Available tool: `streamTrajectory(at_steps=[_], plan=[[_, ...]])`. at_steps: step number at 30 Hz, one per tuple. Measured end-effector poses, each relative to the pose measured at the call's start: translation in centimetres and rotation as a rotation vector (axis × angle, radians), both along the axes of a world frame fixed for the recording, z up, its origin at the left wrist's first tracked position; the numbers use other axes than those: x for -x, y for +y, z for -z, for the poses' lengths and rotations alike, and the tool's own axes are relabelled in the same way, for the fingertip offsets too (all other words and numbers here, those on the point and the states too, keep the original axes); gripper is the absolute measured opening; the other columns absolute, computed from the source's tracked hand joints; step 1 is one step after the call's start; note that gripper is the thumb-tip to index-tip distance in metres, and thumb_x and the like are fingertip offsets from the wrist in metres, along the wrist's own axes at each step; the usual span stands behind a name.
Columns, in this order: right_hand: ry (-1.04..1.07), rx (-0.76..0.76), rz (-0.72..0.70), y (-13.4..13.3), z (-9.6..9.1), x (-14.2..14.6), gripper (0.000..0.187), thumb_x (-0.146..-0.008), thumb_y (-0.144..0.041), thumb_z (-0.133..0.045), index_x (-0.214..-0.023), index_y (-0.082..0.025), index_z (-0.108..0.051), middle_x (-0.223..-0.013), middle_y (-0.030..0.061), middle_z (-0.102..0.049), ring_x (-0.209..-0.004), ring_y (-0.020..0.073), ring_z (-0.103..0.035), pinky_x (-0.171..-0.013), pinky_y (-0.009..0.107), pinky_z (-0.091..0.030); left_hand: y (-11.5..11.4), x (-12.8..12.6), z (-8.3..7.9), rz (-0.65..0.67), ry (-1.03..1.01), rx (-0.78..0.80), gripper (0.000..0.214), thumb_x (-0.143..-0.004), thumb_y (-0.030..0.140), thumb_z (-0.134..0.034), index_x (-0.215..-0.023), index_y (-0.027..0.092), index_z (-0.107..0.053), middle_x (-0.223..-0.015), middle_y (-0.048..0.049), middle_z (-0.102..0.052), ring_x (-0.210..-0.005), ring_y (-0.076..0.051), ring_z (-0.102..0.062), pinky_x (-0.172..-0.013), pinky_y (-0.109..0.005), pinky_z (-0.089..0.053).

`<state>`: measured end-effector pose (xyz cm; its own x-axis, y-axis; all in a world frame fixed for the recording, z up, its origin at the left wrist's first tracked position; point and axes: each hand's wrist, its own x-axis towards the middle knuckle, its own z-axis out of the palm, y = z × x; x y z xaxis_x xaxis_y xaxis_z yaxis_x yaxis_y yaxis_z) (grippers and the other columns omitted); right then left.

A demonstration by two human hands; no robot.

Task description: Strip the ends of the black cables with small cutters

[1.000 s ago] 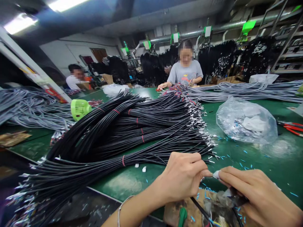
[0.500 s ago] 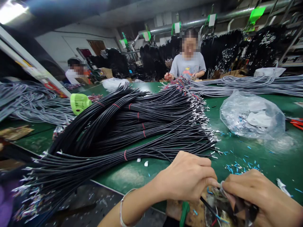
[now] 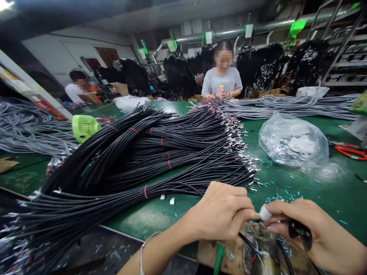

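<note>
My left hand is closed, thumb and fingertips pinched together. A black cable comes out beneath it, its end split into thin red, white, blue and yellowish wires. Close against those fingertips, my right hand is also closed, with a white wrap round one fingertip. In its palm sits a small dark tool whose kind I cannot make out. Below both hands lies a worn board with a metal piece and a green handle. What the fingertips pinch between them is hidden.
Bundles of black cables with red ties cover the left and middle of the green table. To the right are a clear bag of scraps, red-handled pliers and blue wire bits. A green fan and two people stand beyond.
My right hand has turned, so its white-wrapped fingertip now shows beside the left fingertips. The cable stays under my left hand. The view has shifted slightly; the co-worker's hands have come together.
</note>
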<state>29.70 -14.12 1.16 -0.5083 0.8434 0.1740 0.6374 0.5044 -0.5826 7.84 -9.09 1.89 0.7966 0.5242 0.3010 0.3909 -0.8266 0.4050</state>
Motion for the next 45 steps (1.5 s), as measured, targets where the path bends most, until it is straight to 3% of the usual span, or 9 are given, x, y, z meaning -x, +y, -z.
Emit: streamTrajectory(at_steps=[12, 20, 27, 31, 34, 36, 38, 41, 45], plan=[[-0.045, -0.12, -0.019, -0.1, 1.3, -0.1, 0.036, -0.069, -0.002, -0.052, -0.098, -0.022, -0.055, -0.067, -0.0036, -0.057, -0.057, 0.0123, -0.054, -0.053, 0.019, -0.044, 0.0, -0.2, 0.4, -0.043, 0.01, -0.038, 0.025, -0.088, 0.024, -0.049, -0.067, 0.016, -0.061, -0.062, 0.0026, -0.053, -0.055, -0.01, -0.046, -0.049, -0.028, -0.02], [0.172, 0.007, 0.094, 1.1, 0.1, 0.8, 0.005, -0.088, -0.019, -0.049, -0.087, -0.021, -0.053, -0.066, -0.0032, -0.058, -0.057, 0.0117, -0.055, -0.052, 0.019, -0.043, 0.1, -0.3, 0.5, -0.002, -0.085, 0.03, 0.023, -0.088, 0.019, -0.048, -0.072, 0.016, -0.063, -0.063, 0.0013, -0.056, -0.057, -0.01, -0.049, -0.053, -0.024, -0.029], [0.236, -0.207, 0.065, 0.7, 0.7, 1.2, 0.009, -0.085, -0.019, -0.054, -0.077, -0.02, -0.058, -0.062, -0.0024, -0.055, -0.054, 0.0111, -0.05, -0.05, 0.02, -0.037, 0.0, -0.5, 0.5, -0.07, -0.282, 0.105, 0.029, -0.088, 0.016, -0.043, -0.064, 0.014, -0.059, -0.06, -0.0006, -0.056, -0.055, -0.01, -0.049, -0.054, -0.022, -0.032], [0.535, 0.189, 0.122, 0.9, 1.9, 2.9, 0.041, -0.093, -0.043, -0.042, -0.063, -0.017, -0.05, -0.055, -0.0017, -0.048, -0.048, 0.0097, -0.043, -0.045, 0.02, -0.032, 0.4, -0.5, 0.4, 0.065, -0.368, 0.18, 0.03, -0.088, 0.016, -0.041, -0.064, 0.013, -0.059, -0.057, -0.0008, -0.054, -0.054, -0.011, -0.047, -0.054, -0.021, -0.034], [0.779, 0.565, 0.207, 1.0, 2.6, 4.1, 0.051, -0.083, -0.063, -0.048, -0.06, -0.018, -0.041, -0.046, -0.0068, -0.037, -0.038, 0.0054, -0.029, -0.038, 0.018, -0.022, 0.5, -0.5, 0.5, 0.129, -0.405, 0.19, 0.029, -0.087, 0.016, -0.042, -0.066, 0.013, -0.062, -0.057, -0.0019, -0.054, -0.055, -0.012, -0.047, -0.054, -0.021, -0.036], [0.877, 0.669, 0.286, 1.0, 2.8, 4.5, 0.053, -0.077, -0.066, -0.055, -0.06, -0.019, -0.038, -0.044, -0.0094, -0.032, -0.037, 0.0035, -0.024, -0.037, 0.017, -0.017, 0.4, -0.6, 0.7, 0.144, -0.416, 0.159, 0.029, -0.088, 0.017, -0.043, -0.067, 0.013, -0.062, -0.058, -0.0028, -0.056, -0.056, -0.012, -0.047, -0.055, -0.022, -0.037], [0.915, 0.619, 0.363, 1.0, 2.6, 4.5, 0.051, -0.076, -0.063, -0.058, -0.059, -0.018, -0.041, -0.045, -0.0092, -0.032, -0.037, 0.0032, -0.022, -0.037, 0.017, -0.017, 0.2, -0.8, 0.8, 0.102, -0.436, 0.138, 0.03, -0.089, 0.018, -0.042, -0.067, 0.013, -0.062, -0.059, -0.0032, -0.057, -0.056, -0.012, -0.047, -0.056, -0.022, -0.037], [0.901, 0.307, 0.428, 0.7, 1.9, 3.8, 0.037, -0.076, -0.052, -0.064, -0.071, -0.016, -0.06, -0.046, -0.0077, -0.036, -0.038, 0.0053, -0.028, -0.037, 0.018, -0.023, 0.1, -1.1, 0.9, -0.008, -0.496, 0.2, 0.035, -0.091, 0.023, -0.04, -0.062, 0.013, -0.057, -0.058, -0.0021, -0.055, -0.055, -0.011, -0.046, -0.055, -0.022, -0.035], [0.871, -0.003, 0.466, 0.3, 1.4, 3.4, 0.017, -0.069, -0.035, -0.075, -0.081, -0.024, -0.074, -0.059, -0.0013, -0.063, -0.053, 0.0137, -0.057, -0.049, 0.021, -0.048, 0.2, -1.4, 1.2, -0.036, -0.51, 0.393, 0.045, -0.094, 0.034, -0.035, -0.057, 0.013, -0.05, -0.055, 0.0001, -0.05, -0.053, -0.009, -0.042, -0.053, -0.021, -0.033]])
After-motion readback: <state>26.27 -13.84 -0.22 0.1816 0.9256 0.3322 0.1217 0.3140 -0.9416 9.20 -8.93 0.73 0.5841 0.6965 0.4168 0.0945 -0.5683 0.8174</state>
